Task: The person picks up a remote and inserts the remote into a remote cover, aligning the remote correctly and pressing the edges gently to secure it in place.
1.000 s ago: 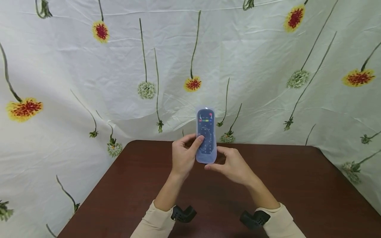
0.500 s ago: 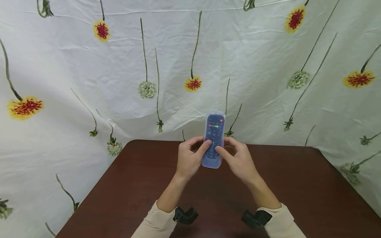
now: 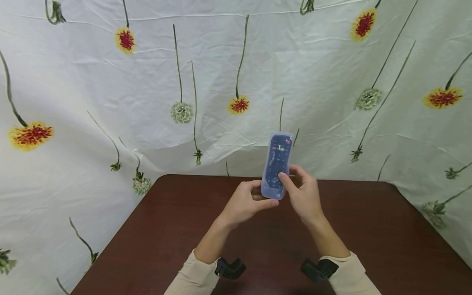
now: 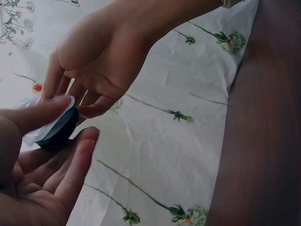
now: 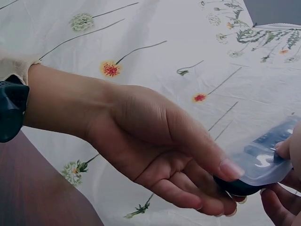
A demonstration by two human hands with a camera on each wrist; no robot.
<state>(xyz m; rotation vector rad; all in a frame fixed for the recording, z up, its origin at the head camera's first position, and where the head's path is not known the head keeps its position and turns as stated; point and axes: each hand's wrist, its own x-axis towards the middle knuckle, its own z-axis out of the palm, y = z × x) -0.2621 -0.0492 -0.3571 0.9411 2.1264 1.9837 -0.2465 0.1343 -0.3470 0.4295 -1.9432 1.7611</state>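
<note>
Dropping the remote control [image 3: 278,159] onto the reddish-brown worktop [image 3: 269,250] below it is the biggest risk we see; the cause would be the right hand [image 3: 304,194] loosening, since we read that pinch as the main support. Next: tipping. Most of the remote control sticks out past the pinch, so we think a slack thumb could let its upper end swing over. Smaller: the translucent cover [image 3: 272,193] looks slick, glare on it, and might creep under the thumb. Smallest: thumb pressure landing on a button; we can't tell if one is under it.

Floral cloth [image 3: 147,82] we have behind the remote control, worktop beneath it. The right hand is at its lower right edge, thumb on the front face, fingers going behind: pinching it. The left hand [image 3: 243,201] is at its lower left, thumb and fingers spread around the bottom end; whether they carry weight, we can't tell. We see the remote control tilted slightly, top leaning right, button face showing in the head view. The coloured buttons [image 3: 282,149] we find near its top end.
</note>
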